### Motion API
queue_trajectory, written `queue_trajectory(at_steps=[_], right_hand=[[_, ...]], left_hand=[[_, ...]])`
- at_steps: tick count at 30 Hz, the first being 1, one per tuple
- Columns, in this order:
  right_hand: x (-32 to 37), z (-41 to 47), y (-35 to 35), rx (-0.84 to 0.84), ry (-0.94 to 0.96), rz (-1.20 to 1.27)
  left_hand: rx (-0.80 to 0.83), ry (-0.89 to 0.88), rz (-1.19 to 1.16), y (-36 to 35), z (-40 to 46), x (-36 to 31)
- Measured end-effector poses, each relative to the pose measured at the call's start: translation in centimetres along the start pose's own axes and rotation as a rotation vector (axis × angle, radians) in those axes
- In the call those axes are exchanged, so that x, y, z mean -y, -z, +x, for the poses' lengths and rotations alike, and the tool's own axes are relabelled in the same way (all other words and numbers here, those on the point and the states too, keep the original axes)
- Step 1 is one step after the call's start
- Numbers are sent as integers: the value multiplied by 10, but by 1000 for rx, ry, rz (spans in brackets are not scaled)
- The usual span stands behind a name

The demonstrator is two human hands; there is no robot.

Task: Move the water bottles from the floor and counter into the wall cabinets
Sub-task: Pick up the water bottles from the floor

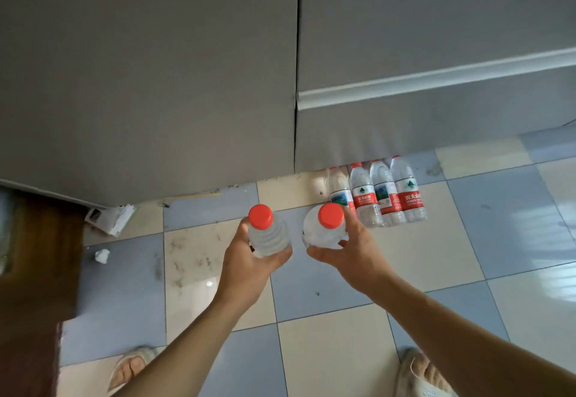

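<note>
My left hand (249, 259) grips a clear water bottle (268, 231) with a red cap, held upright above the tiled floor. My right hand (352, 251) grips a second red-capped water bottle (324, 228) just to the right of the first. Both bottles are seen from above, caps toward me. A shrink-wrapped pack of several water bottles (383, 194) with red labels stands on the floor against the base of the grey cabinet doors (149, 85), beyond my right hand.
A grey cabinet front with a long handle rail (436, 78) fills the upper view. Torn white packaging (112, 217) and a crumpled scrap (102, 255) lie on the floor at left. A brown wooden edge (37, 256) stands far left. My slippered feet (420, 375) are below.
</note>
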State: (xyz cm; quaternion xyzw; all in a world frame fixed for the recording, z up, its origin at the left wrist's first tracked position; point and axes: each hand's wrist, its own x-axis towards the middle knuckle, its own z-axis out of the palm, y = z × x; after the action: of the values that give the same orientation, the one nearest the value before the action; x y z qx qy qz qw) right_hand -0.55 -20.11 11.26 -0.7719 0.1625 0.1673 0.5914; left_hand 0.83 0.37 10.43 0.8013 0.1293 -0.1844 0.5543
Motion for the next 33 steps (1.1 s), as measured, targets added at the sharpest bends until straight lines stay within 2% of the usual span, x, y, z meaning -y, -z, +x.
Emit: queue_trajectory(at_steps=[9, 21, 33], right_hand=[[178, -58, 67, -22, 177, 42], [437, -196, 137, -21, 352, 89], [670, -260, 162, 47, 624, 100]], left_hand=[[-51, -167, -67, 46, -49, -187], [-112, -286, -142, 166, -191, -428], [-398, -642, -211, 285, -283, -631]])
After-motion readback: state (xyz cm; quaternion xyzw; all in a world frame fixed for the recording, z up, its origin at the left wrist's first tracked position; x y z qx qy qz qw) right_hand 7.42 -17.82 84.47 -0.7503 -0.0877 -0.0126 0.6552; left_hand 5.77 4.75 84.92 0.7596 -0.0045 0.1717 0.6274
